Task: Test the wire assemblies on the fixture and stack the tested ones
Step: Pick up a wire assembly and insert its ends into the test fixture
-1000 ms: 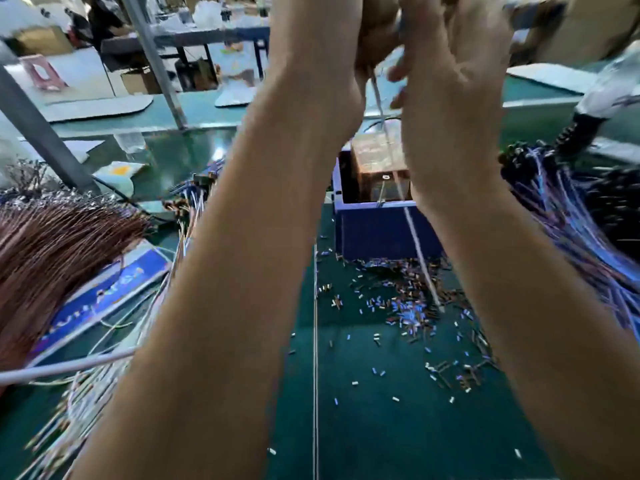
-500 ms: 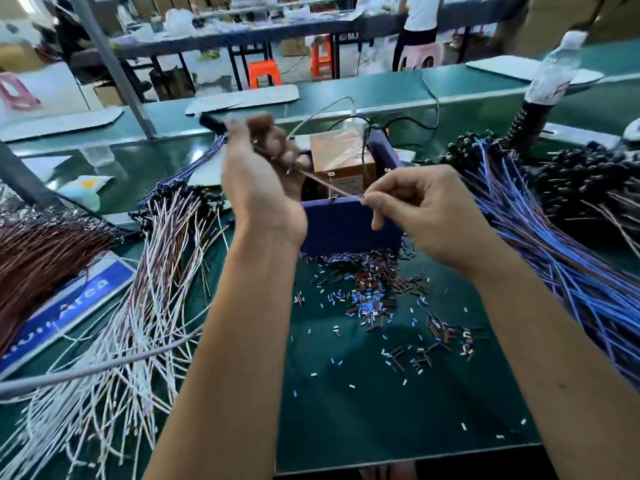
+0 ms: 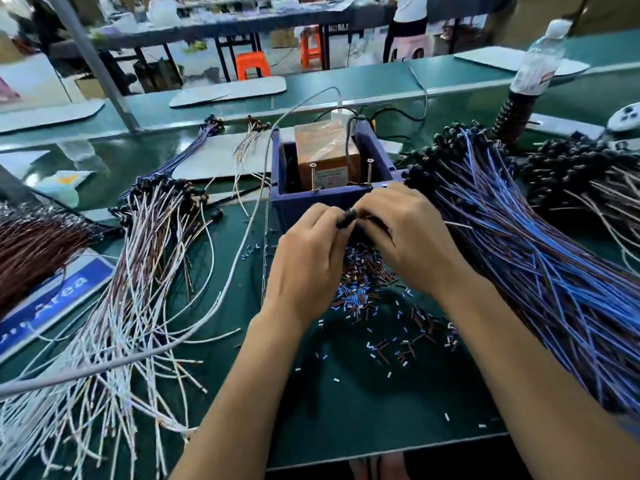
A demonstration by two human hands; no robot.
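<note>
My left hand (image 3: pixel 308 258) and my right hand (image 3: pixel 412 237) meet just in front of the blue fixture box (image 3: pixel 311 202). Together they hold one wire assembly by its black connector (image 3: pixel 346 217), pinched between the fingers of both; its wire is hidden under my hands. The box holds an orange unit (image 3: pixel 327 161) with two upright screws at its front rim. A heap of blue-wire assemblies (image 3: pixel 519 258) with black ends lies to the right. A spread pile of white-wire assemblies (image 3: pixel 138 271) lies to the left.
Cut bits of wire sleeve (image 3: pixel 367 292) litter the green mat below my hands. Brown wires (image 3: pixel 34 244) and a blue sign (image 3: pixel 45 306) sit far left. A grey cable (image 3: pixel 221 292) crosses the left pile. A water bottle (image 3: pixel 536 60) stands back right.
Both hands came down from high in front of the camera to the front of the fixture box. They drew together, from stretching a wire apart to holding its black connector.
</note>
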